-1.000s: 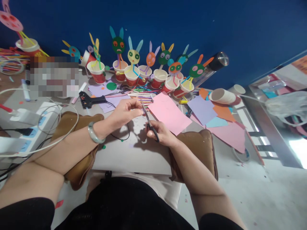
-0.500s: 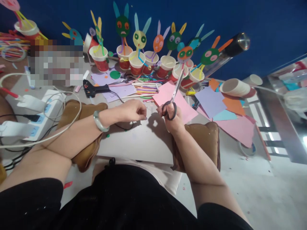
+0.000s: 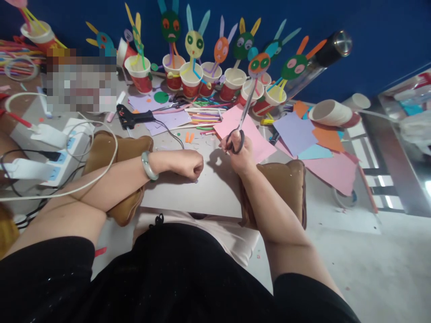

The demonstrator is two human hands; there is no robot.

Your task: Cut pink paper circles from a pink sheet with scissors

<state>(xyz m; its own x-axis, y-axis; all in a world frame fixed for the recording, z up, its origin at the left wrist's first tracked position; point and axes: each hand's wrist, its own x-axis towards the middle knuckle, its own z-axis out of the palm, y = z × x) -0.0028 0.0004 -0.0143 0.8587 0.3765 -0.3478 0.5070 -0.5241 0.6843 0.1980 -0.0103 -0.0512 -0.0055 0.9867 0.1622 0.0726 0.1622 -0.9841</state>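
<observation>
My right hand (image 3: 243, 157) is closed around the black handles of a pair of scissors (image 3: 247, 106). The silver blades point up and away from me, over a pink sheet of paper (image 3: 261, 140). On the white tabletop (image 3: 195, 199), my left hand (image 3: 188, 165) rests with curled fingers, knuckles turned right. Whatever may be inside those fingers is hidden. Two small orange paper pieces (image 3: 189, 137) lie just beyond this hand. A black glue gun (image 3: 134, 117) lies farther left on purple paper.
Red-and-white paper cups (image 3: 191, 85) holding paper rabbit figures line the back. Brown cushions (image 3: 284, 179) lie beneath both forearms. A power strip (image 3: 62, 154) with a white cable (image 3: 112, 157) is at left. Purple paper (image 3: 296, 134) and stacked cups (image 3: 332, 114) are at right.
My left hand has moved nearer to me and curled more tightly, leaving the orange pieces in view. The scissors stay in my right hand. The view has shifted slightly.
</observation>
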